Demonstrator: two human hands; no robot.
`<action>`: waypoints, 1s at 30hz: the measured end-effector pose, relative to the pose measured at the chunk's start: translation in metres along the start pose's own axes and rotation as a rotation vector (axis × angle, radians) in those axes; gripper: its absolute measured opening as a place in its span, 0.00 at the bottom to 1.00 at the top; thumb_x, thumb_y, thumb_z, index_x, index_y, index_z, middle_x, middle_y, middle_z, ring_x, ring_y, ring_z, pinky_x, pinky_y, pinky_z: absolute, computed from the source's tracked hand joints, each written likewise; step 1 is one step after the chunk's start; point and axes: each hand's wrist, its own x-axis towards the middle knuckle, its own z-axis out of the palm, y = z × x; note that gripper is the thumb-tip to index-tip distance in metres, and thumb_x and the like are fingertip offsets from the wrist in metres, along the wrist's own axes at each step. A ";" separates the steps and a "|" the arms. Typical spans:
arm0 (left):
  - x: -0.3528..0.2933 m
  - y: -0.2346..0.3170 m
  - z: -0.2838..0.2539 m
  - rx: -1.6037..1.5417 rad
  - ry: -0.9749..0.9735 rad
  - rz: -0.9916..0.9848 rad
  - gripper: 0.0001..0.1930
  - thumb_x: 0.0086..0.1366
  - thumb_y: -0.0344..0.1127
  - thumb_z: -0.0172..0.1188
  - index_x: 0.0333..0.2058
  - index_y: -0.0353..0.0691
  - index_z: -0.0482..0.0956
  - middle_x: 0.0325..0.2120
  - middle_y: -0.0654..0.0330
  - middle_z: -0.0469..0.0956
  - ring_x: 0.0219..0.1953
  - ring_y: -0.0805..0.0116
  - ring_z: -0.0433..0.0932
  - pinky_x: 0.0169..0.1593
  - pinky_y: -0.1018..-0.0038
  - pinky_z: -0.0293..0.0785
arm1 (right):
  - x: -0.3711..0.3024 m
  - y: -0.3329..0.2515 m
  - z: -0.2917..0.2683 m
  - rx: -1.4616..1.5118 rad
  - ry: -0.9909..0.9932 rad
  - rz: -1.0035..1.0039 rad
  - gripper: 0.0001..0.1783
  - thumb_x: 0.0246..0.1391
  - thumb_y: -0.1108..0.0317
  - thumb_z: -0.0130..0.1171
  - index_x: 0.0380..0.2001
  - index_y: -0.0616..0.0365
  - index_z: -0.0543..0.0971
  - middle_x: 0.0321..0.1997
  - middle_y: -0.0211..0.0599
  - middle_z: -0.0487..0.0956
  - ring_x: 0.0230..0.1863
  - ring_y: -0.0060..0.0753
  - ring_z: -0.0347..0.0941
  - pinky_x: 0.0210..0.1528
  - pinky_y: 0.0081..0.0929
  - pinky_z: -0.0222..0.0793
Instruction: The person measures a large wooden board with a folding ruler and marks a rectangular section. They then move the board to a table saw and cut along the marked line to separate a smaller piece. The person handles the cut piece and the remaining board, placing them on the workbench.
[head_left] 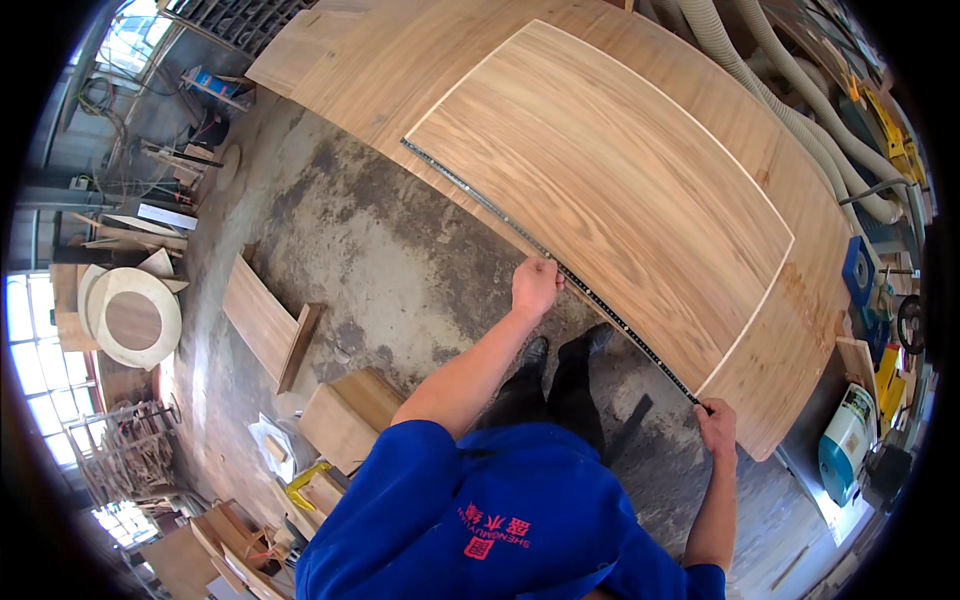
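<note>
Presumably to align the measuring strip (608, 307) with the wood panel (610, 190), the right hand (716, 426) pinches its four-o'clock end, the left hand (538, 288) curled closed midway, hold unclear.

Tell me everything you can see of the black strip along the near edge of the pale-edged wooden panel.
The black measuring strip is long and narrow, with small pale marks along it; its material cannot be told. It runs along the near edge of the pale-edged wooden panel, from the panel's left corner to its nearest corner. The left hand, fingers curled, meets it near its middle; the right hand holds its near end.
</note>
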 end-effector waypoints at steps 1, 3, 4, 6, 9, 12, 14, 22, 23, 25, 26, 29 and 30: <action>-0.001 0.001 0.001 0.005 0.002 -0.001 0.14 0.73 0.35 0.54 0.33 0.28 0.78 0.25 0.56 0.83 0.26 0.70 0.81 0.33 0.71 0.80 | -0.001 0.001 0.000 -0.002 0.004 -0.008 0.15 0.52 0.62 0.66 0.35 0.65 0.84 0.36 0.48 0.83 0.40 0.42 0.81 0.46 0.35 0.75; -0.003 0.006 0.000 0.016 0.006 -0.001 0.14 0.73 0.35 0.54 0.32 0.27 0.78 0.25 0.56 0.82 0.25 0.69 0.81 0.33 0.71 0.80 | -0.002 0.002 0.001 -0.014 -0.004 -0.016 0.15 0.52 0.62 0.66 0.35 0.65 0.84 0.36 0.49 0.83 0.40 0.43 0.81 0.47 0.35 0.75; -0.002 0.006 0.000 0.018 0.008 -0.003 0.14 0.72 0.35 0.54 0.32 0.27 0.78 0.25 0.56 0.82 0.25 0.69 0.81 0.33 0.71 0.80 | -0.002 0.002 0.001 -0.020 -0.008 -0.020 0.15 0.52 0.62 0.66 0.35 0.65 0.84 0.36 0.49 0.83 0.40 0.44 0.81 0.47 0.36 0.75; -0.004 0.008 0.001 0.024 0.012 -0.007 0.14 0.72 0.35 0.54 0.32 0.27 0.78 0.24 0.56 0.82 0.25 0.69 0.81 0.33 0.71 0.80 | -0.006 -0.003 0.001 -0.013 0.006 -0.015 0.15 0.52 0.62 0.65 0.35 0.65 0.84 0.36 0.49 0.83 0.40 0.45 0.80 0.47 0.36 0.75; -0.008 0.012 0.003 0.007 0.036 -0.017 0.14 0.72 0.35 0.54 0.32 0.27 0.78 0.24 0.55 0.82 0.25 0.68 0.81 0.33 0.72 0.80 | -0.008 -0.010 0.002 -0.020 0.030 -0.020 0.14 0.52 0.63 0.66 0.34 0.65 0.84 0.35 0.48 0.83 0.38 0.42 0.81 0.45 0.35 0.75; -0.004 0.007 0.003 -0.019 0.023 -0.034 0.10 0.73 0.35 0.55 0.36 0.32 0.76 0.27 0.58 0.81 0.27 0.70 0.80 0.31 0.74 0.77 | -0.008 -0.009 0.003 -0.032 0.043 -0.046 0.14 0.51 0.63 0.67 0.34 0.65 0.84 0.35 0.48 0.84 0.38 0.43 0.81 0.44 0.35 0.75; -0.003 0.006 0.003 0.001 0.028 -0.035 0.10 0.72 0.35 0.56 0.36 0.33 0.76 0.27 0.58 0.81 0.27 0.71 0.80 0.31 0.74 0.77 | -0.008 -0.008 0.003 -0.036 0.040 -0.045 0.14 0.51 0.62 0.67 0.34 0.64 0.85 0.36 0.49 0.84 0.39 0.45 0.81 0.45 0.37 0.75; 0.003 0.000 0.004 -0.018 0.046 -0.027 0.08 0.70 0.33 0.56 0.34 0.34 0.76 0.25 0.59 0.80 0.26 0.71 0.79 0.31 0.74 0.77 | -0.004 -0.001 0.008 -0.036 0.046 -0.074 0.13 0.52 0.63 0.67 0.34 0.64 0.85 0.35 0.48 0.83 0.38 0.44 0.81 0.45 0.36 0.76; 0.004 -0.001 0.004 -0.013 0.048 -0.028 0.08 0.69 0.33 0.56 0.33 0.34 0.75 0.25 0.59 0.80 0.26 0.71 0.79 0.31 0.74 0.77 | -0.004 0.001 0.010 -0.030 0.046 -0.067 0.13 0.52 0.63 0.67 0.34 0.64 0.85 0.35 0.48 0.83 0.38 0.43 0.81 0.45 0.35 0.76; 0.004 0.000 0.003 -0.003 0.057 -0.031 0.07 0.68 0.32 0.56 0.32 0.34 0.75 0.25 0.59 0.80 0.26 0.71 0.79 0.31 0.74 0.77 | -0.003 0.002 0.011 -0.021 0.042 -0.055 0.13 0.52 0.64 0.67 0.34 0.64 0.85 0.34 0.48 0.83 0.38 0.43 0.81 0.45 0.35 0.76; 0.005 0.000 0.004 0.002 0.064 -0.033 0.07 0.68 0.32 0.57 0.32 0.35 0.75 0.25 0.59 0.80 0.26 0.71 0.79 0.31 0.74 0.77 | -0.002 0.001 0.012 -0.017 0.033 -0.046 0.13 0.52 0.63 0.67 0.35 0.63 0.85 0.35 0.49 0.83 0.39 0.45 0.81 0.45 0.36 0.75; 0.006 0.002 0.005 0.026 0.075 -0.035 0.07 0.67 0.32 0.56 0.31 0.34 0.75 0.25 0.58 0.80 0.26 0.71 0.79 0.31 0.74 0.77 | -0.001 -0.001 0.009 -0.018 0.013 -0.030 0.14 0.52 0.62 0.67 0.35 0.63 0.85 0.37 0.51 0.83 0.41 0.49 0.80 0.47 0.38 0.75; 0.006 0.002 0.004 0.034 0.077 -0.036 0.07 0.67 0.32 0.56 0.31 0.34 0.75 0.25 0.58 0.80 0.26 0.71 0.79 0.30 0.74 0.77 | 0.000 -0.001 0.009 -0.027 0.011 -0.034 0.14 0.53 0.62 0.67 0.35 0.63 0.85 0.37 0.51 0.83 0.41 0.49 0.80 0.47 0.38 0.75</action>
